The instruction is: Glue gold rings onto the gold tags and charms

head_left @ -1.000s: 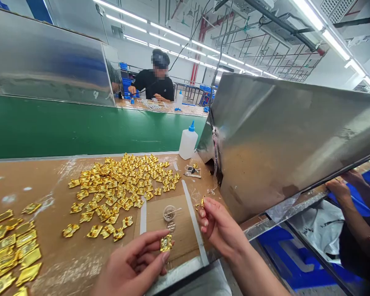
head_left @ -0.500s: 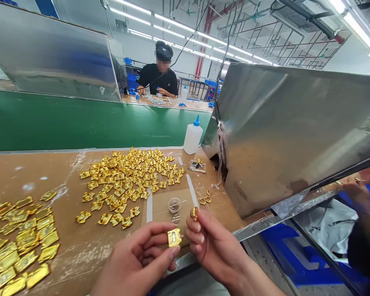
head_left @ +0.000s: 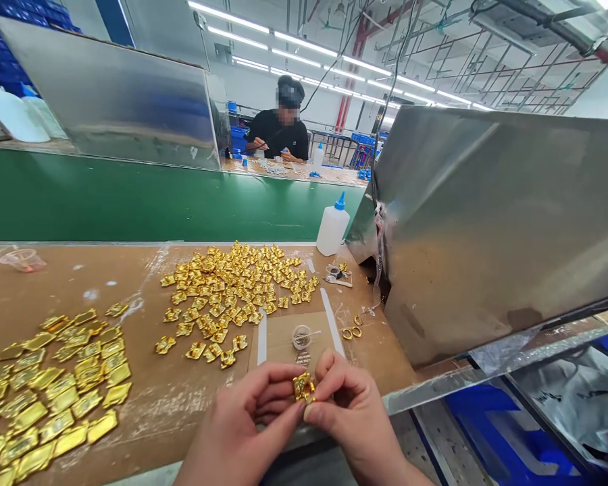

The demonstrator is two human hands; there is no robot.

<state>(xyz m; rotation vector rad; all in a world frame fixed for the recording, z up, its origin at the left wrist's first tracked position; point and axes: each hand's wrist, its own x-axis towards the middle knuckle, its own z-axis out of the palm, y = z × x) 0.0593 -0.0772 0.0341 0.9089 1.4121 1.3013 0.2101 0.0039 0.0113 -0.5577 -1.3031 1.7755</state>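
Note:
My left hand pinches a small square gold metal piece between thumb and fingers, just above the table's near edge. Against its right side, my right hand is closed on a smaller gold part, mostly covered by the fingertips. The two gold parts are touching or nearly so; I cannot tell which. Beyond the hands, a small clear cup with a thin stick in it rests on a cardboard sheet. Many similar gold pieces lie in a loose heap farther back.
Flat gold plates cover the table's left side. A white bottle with a blue tip stands behind, near a large metal panel on the right. Gold rings lie by the panel. A person sits across the green belt.
My right hand has moved in to my left, bringing the smaller gold part up against the square gold piece. The view has turned slightly left.

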